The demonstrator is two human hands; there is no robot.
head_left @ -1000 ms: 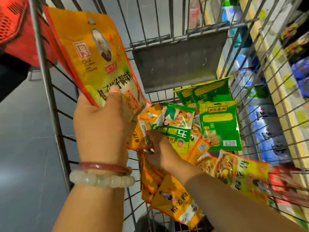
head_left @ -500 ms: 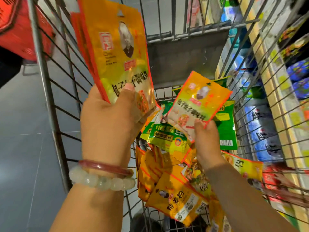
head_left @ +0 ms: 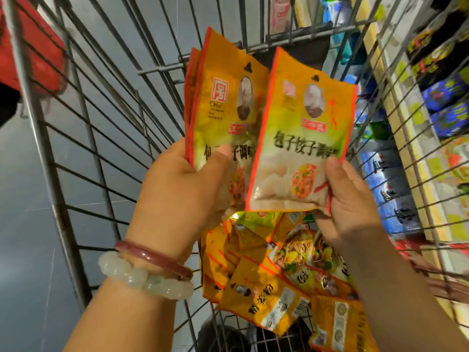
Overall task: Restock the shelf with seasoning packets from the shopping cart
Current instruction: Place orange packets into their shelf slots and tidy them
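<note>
At far left a red basket (head_left: 30, 47) hangs outside the wire shopping cart (head_left: 83, 128). On the left wrist sit a pale bead bracelet (head_left: 142, 278) and a reddish bangle (head_left: 152, 257). The left hand (head_left: 182, 196) grips a small stack of orange-yellow seasoning packets (head_left: 223, 107) upright above the cart, thumb pressed across the front one. Overlapping that stack's right edge, a matching single packet (head_left: 302, 138) is pinched at its lower right corner by the right hand (head_left: 355, 209), thumb on the front. Below both hands, loose seasoning packets (head_left: 274, 283) lie heaped in the cart's bottom. Through the right-hand wires, store shelves (head_left: 411, 128) hold blue and dark packaged goods, blurred.
</note>
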